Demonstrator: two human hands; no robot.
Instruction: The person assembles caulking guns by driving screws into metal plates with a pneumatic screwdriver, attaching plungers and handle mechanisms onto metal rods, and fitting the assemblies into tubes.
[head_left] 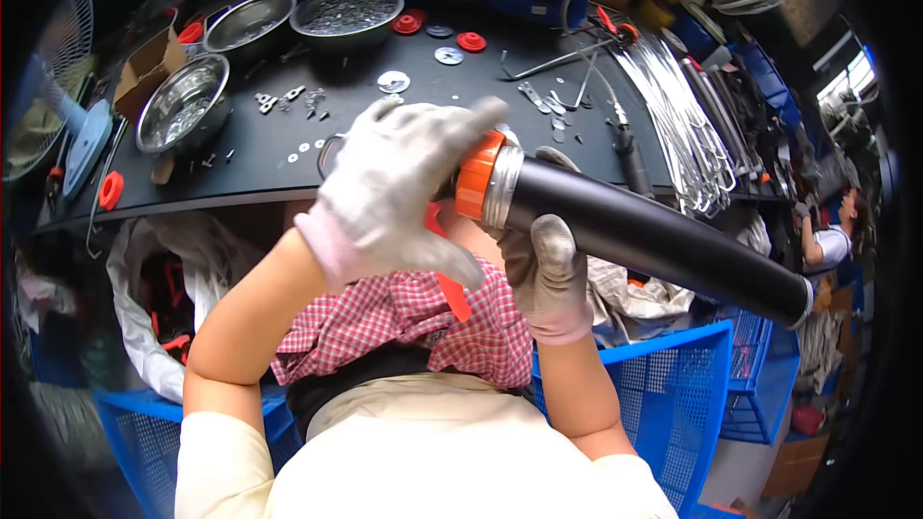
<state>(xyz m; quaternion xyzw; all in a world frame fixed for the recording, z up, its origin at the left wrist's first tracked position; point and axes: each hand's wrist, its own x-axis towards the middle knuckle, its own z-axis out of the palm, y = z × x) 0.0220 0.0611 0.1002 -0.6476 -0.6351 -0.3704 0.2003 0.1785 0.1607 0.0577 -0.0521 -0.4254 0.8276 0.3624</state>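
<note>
A long black tube (654, 240) slants across in front of me, down toward the right. Its near-left end has a silvery threaded collar (503, 187) with an orange ring (477, 178) beside it. My right hand (550, 269), in a grey-white glove, grips the tube from below just behind the collar, thumb in front. My left hand (394, 192), gloved too and slightly blurred, is at the orange end with fingers stretched and thumb apart; whether its fingertips touch the ring is hard to tell. An orange-red strip (453, 298) shows below it, partly hidden by the left hand.
On the dark workbench (385, 149) are metal bowls (346, 14) of small parts, red knobs (471, 41), washers and small metal pieces. Bent metal rods (673, 125) lie at the right. Blue crates (663, 404) stand beside me. A person (835, 235) is at far right.
</note>
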